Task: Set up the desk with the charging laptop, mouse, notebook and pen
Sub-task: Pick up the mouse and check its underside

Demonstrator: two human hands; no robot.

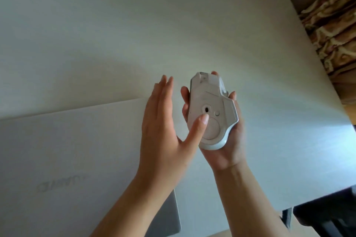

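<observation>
My right hand point(225, 140) holds a white computer mouse point(211, 111) upside down above the desk, fingers curled round its sides. Its flat underside with the sensor hole faces the camera. My left hand point(163, 125) is beside it with fingers straight, and its thumb presses on the mouse's underside near the sensor. A shut silver laptop point(67, 159) lies flat on the white desk point(134, 34) at the lower left, partly under my left forearm. No notebook, pen or charger is in view.
The desk's back edge meets a pale wall at the top. A patterned brown fabric point(331, 31) lies beyond the desk's right edge. A dark chair or furniture piece point(327, 215) stands at the lower right.
</observation>
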